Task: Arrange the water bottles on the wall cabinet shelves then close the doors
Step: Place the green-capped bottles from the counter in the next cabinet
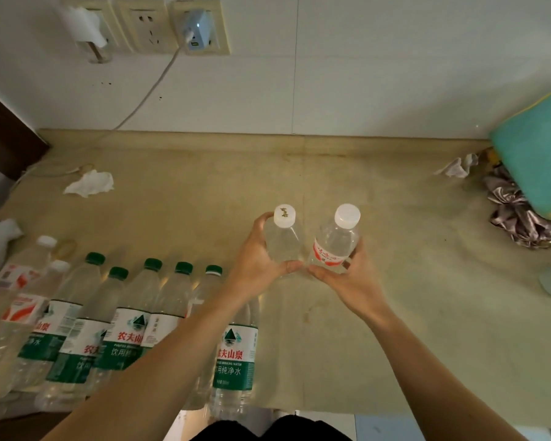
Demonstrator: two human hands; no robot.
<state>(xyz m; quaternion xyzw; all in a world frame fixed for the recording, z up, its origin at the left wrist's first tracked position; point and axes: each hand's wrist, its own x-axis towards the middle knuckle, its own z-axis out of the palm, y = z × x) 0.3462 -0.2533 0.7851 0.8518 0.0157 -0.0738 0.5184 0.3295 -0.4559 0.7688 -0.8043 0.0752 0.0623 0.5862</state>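
My left hand grips a small clear bottle with a white cap and no label. Beside it, my right hand grips a second small bottle with a white cap and a red label. The two bottles are held upright, side by side, above the middle of the beige counter. At the front left of the counter stands a row of several taller green-capped, green-labelled water bottles. Two white-capped bottles with red labels stand at the far left. No cabinet is in view.
Crumpled tissues lie at the back left and back right. A teal bundle and shiny crumpled fabric sit at the right edge. Wall sockets with a plugged charger and its cable are above the counter.
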